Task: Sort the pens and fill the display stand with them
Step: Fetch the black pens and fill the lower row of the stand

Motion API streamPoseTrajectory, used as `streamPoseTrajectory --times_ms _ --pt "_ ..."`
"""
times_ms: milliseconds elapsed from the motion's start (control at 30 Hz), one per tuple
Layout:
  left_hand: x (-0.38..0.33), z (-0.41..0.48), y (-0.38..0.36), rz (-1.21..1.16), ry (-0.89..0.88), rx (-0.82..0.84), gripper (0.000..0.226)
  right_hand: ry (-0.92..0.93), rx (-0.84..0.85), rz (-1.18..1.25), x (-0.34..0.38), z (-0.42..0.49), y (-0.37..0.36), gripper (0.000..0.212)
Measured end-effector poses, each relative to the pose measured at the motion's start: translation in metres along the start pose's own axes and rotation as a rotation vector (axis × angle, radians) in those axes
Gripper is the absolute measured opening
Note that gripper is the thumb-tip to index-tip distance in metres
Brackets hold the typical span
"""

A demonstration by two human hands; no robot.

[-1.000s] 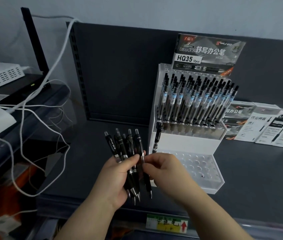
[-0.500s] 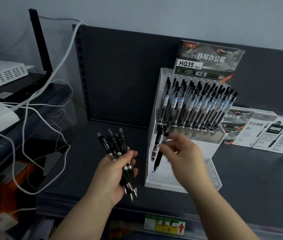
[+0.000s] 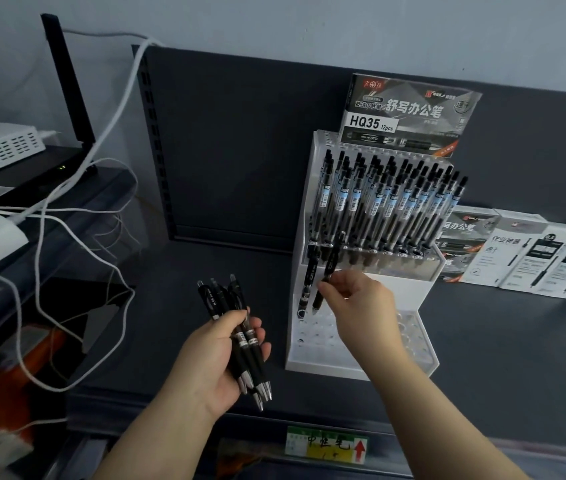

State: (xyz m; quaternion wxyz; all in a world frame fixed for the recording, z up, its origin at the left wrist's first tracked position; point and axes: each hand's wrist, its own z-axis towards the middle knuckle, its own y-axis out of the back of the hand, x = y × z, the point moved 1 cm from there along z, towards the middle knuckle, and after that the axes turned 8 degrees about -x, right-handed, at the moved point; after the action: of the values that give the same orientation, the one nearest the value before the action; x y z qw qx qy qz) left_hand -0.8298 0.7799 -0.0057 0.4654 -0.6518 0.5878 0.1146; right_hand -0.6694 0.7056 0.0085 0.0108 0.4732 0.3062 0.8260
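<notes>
A white stepped display stand (image 3: 409, 292) sits on the dark shelf. Its upper tier is packed with several clear pens (image 3: 388, 202) with blue labels. The lower tier has rows of holes, and one black pen (image 3: 307, 282) stands at its back left corner. My right hand (image 3: 357, 306) pinches a second black pen (image 3: 326, 271) just right of that one, tip down over the lower tier. My left hand (image 3: 219, 355) grips a bunch of black pens (image 3: 236, 334), tips pointing toward me, left of the stand.
Boxes of pens (image 3: 523, 254) lie on the shelf (image 3: 516, 358) to the right of the stand. A printed header card (image 3: 409, 112) tops the stand. White cables (image 3: 46, 237), a router and white devices crowd the left side. A price label (image 3: 326, 445) marks the shelf's front edge.
My right hand took one pen from the bunch and carried it up to the stand's lower tier. The left hand drifted slightly down and left with the remaining pens.
</notes>
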Motion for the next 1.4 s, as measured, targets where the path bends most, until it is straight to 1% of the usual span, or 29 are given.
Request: streamPoseTrajectory --times_ms 100,300,400,500,600,700,733,767,800,867,900,1000,1100,1167,1233,1300,1367,1400 --pt "0.001 -0.001 -0.001 -0.007 0.009 0.004 0.01 0.023 0.027 -0.047 -0.003 -0.003 -0.003 0.016" --pt "0.001 -0.001 0.002 -0.009 0.009 0.024 0.007 0.127 0.098 -0.232 -0.003 -0.004 -0.007 0.02" --pt "0.002 -0.003 0.0 0.003 0.0 0.055 0.004 0.162 0.109 -0.261 -0.005 -0.005 -0.008 0.023" --pt "0.002 -0.004 -0.002 0.023 -0.007 0.079 0.003 0.152 0.126 -0.265 -0.004 -0.005 -0.008 0.02" --pt "0.002 -0.006 -0.003 0.033 -0.016 0.1 0.006 0.102 0.117 -0.194 -0.003 -0.007 -0.005 0.006" --pt "0.002 -0.008 -0.006 0.047 -0.033 0.121 0.007 0.035 0.038 -0.042 0.002 -0.017 0.004 0.011" --pt "0.002 -0.009 -0.007 0.051 -0.037 0.126 0.007 0.029 0.043 0.014 0.007 -0.022 0.008 0.011" --pt "0.002 -0.01 -0.008 0.056 -0.04 0.132 0.008 0.027 0.092 0.071 0.013 -0.027 0.011 0.01" --pt "0.003 -0.011 -0.01 0.06 -0.042 0.145 0.01 0.028 0.183 0.113 0.019 -0.033 0.011 0.009" --pt "0.004 -0.014 -0.013 0.087 -0.058 0.188 0.016 0.036 0.38 0.135 0.028 -0.043 0.008 0.007" --pt "0.005 -0.016 -0.015 0.104 -0.072 0.204 0.016 0.032 0.427 0.133 0.029 -0.046 0.006 0.005" --pt "0.007 -0.02 -0.018 0.136 -0.115 0.24 0.013 -0.036 0.454 0.207 0.029 -0.045 0.007 0.003" --pt "0.007 -0.02 -0.019 0.135 -0.109 0.271 0.016 -0.113 0.5 0.296 0.028 -0.042 0.013 0.004" --pt "0.005 -0.019 -0.019 0.103 -0.09 0.242 0.012 -0.151 0.449 0.355 0.027 -0.036 0.019 0.009" --pt "0.003 -0.016 -0.019 0.021 -0.049 0.178 0.007 -0.17 0.298 0.393 0.026 -0.026 0.028 0.01" --pt "0.001 -0.012 -0.018 -0.027 -0.01 0.122 0.008 -0.166 0.11 0.393 0.021 -0.012 0.036 0.009" --pt "0.001 -0.009 -0.015 -0.002 -0.003 0.09 0.011 -0.151 -0.034 0.332 0.012 -0.001 0.038 0.017" --pt "0.002 -0.008 -0.015 0.015 -0.004 0.086 0.013 -0.143 -0.072 0.292 0.008 0.002 0.037 0.022"
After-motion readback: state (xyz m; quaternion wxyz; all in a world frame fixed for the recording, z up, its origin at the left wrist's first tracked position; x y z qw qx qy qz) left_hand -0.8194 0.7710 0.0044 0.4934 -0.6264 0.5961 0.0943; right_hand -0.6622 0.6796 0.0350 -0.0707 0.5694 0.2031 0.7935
